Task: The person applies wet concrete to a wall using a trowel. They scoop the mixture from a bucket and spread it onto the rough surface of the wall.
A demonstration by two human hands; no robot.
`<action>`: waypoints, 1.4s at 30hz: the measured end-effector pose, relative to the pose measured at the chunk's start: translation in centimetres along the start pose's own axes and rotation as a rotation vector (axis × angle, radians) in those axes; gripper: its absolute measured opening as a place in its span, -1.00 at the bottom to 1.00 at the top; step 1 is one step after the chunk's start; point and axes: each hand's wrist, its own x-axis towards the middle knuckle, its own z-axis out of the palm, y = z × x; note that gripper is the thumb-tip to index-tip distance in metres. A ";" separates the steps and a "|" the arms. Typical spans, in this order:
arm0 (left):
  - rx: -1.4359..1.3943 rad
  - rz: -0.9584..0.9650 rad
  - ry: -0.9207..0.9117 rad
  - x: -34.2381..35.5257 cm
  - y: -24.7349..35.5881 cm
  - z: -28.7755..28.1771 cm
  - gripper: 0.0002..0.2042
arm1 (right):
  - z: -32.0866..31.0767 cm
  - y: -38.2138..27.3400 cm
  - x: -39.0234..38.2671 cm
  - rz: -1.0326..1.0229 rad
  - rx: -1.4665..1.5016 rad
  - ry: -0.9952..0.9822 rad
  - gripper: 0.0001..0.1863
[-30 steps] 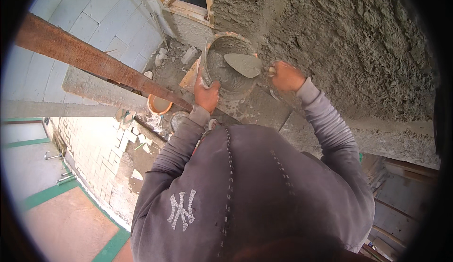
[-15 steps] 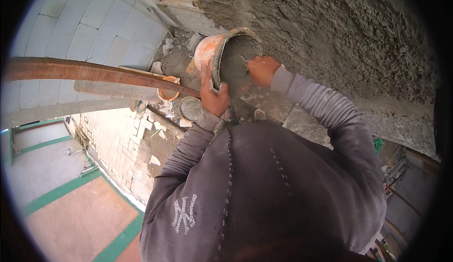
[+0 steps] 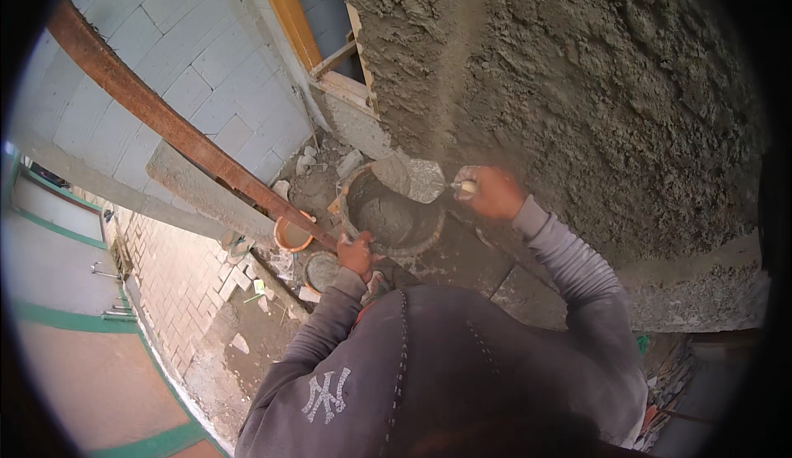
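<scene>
My right hand [image 3: 495, 191] is closed round the handle of a trowel [image 3: 426, 181]. The blade lies above the far rim of a round bucket [image 3: 412, 251], with wet grey mortar [image 3: 391, 175] on it. More mortar [image 3: 384, 217] sits inside the bucket, which stands upright with a crusted rim. At the bucket's near left edge, my left hand [image 3: 355, 256] grips the rim; part of its fingers is hidden.
A rough mortar-covered wall [image 3: 569, 87] rises at the far right. A long rusty bar [image 3: 177, 132] slants down from the upper left toward my left hand. A small orange bucket [image 3: 293, 233] and a round container of grey material [image 3: 320, 271] stand left. Rubble [image 3: 307, 161] lies beyond.
The bucket has gone from tilted to upright. My right hand has lifted the trowel out of it with mortar on the blade. My left hand has shifted to the near rim.
</scene>
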 end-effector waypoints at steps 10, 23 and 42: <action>0.019 -0.150 0.132 3.9 -2.4 -7.1 -0.25 | -20.9 -14.9 9.5 -0.387 0.753 -0.193 -0.72; 0.716 0.232 -0.026 12.4 -7.4 -17.2 -0.55 | -25.9 -15.3 13.0 -0.019 -0.289 0.548 -0.56; 0.670 0.509 -0.163 14.3 -5.7 -17.6 -0.67 | -28.6 -18.5 14.2 0.187 -0.211 0.523 -0.61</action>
